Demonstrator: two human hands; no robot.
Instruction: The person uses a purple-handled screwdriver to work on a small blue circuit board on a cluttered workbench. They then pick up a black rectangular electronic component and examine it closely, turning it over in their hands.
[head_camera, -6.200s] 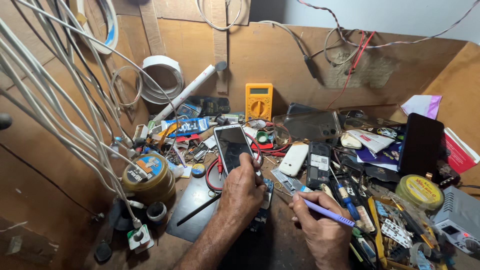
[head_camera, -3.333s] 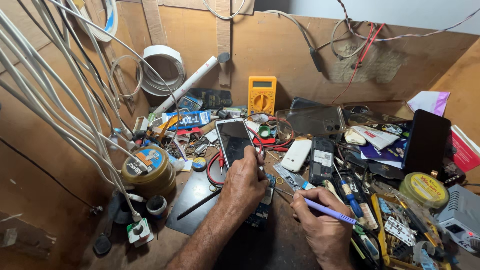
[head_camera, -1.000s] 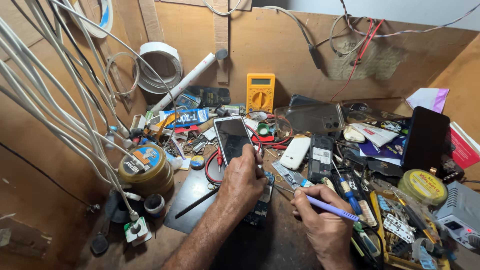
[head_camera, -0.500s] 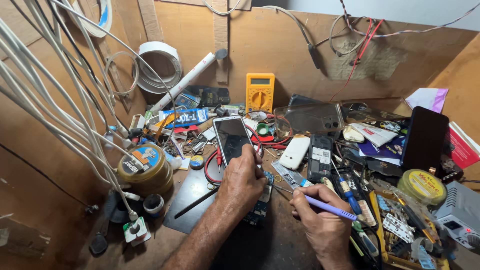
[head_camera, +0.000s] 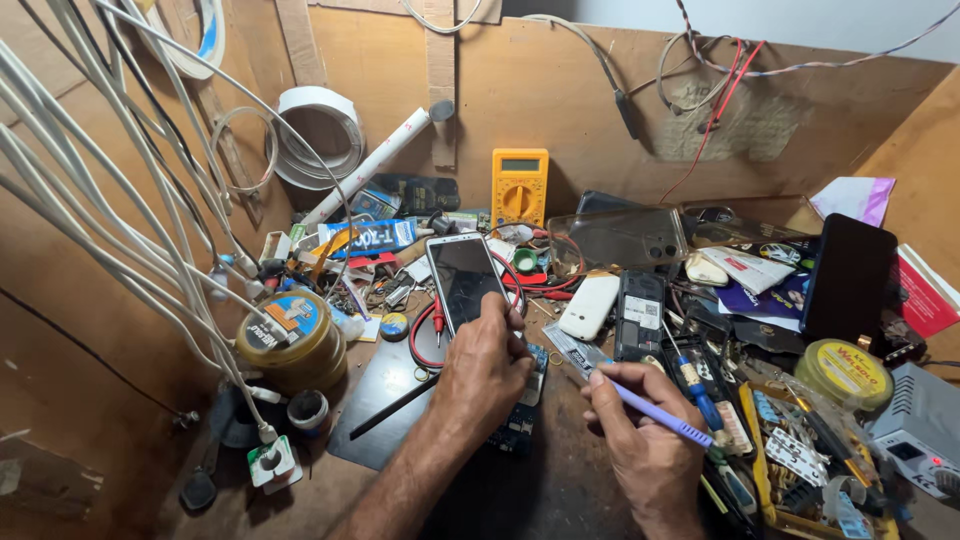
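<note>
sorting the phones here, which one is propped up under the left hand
The white-framed phone with the dark screen; the left hand rests on its lower end. The black phone leans far right, untouched.

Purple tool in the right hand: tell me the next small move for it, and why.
Probably bring the tip of the purple tool left and down to the circuit board under the left hand. The right hand holds the tool like a pen, its tip just right of the board and apparently not yet on it, while the left hand presses the board down and props the phone.
</note>
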